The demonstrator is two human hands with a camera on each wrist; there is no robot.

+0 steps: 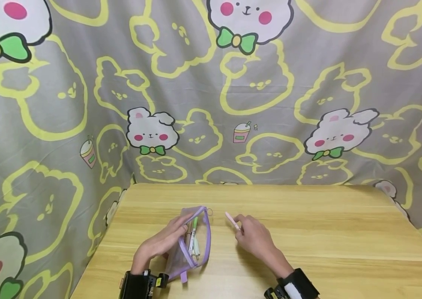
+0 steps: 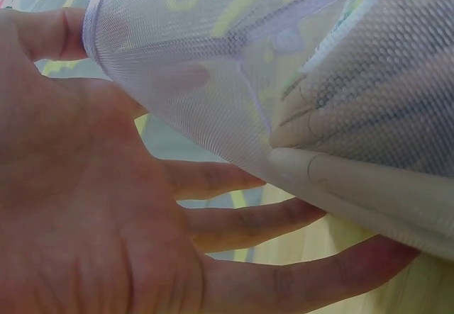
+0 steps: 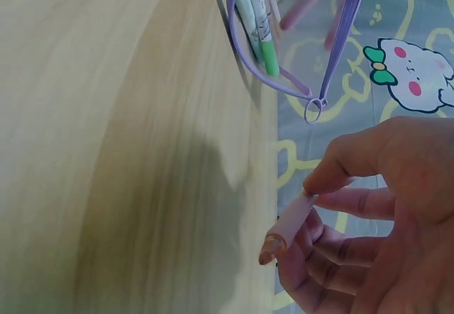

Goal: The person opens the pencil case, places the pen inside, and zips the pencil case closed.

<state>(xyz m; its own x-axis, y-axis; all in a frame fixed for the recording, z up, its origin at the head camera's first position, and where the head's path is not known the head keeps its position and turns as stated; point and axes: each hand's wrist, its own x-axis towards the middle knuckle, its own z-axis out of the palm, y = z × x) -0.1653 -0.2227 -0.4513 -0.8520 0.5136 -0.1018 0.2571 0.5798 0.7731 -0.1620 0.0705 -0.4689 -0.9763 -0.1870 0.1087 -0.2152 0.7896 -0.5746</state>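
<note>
A purple mesh pencil case stands on the table with its zipped mouth open towards the right. Several pens lie inside it, one with a green end. My left hand holds the case by the left rim of its mouth; in the left wrist view its fingers reach behind the mesh. To the right of the case, my right hand pinches a pale pink pen between thumb and fingers. The brownish tip of that pen shows in the right wrist view, apart from the case.
The wooden table runs to a grey curtain with cartoon rabbits, which hangs behind and along the sides. A small ring hangs at the zip's end. Black camera bands sit on both wrists.
</note>
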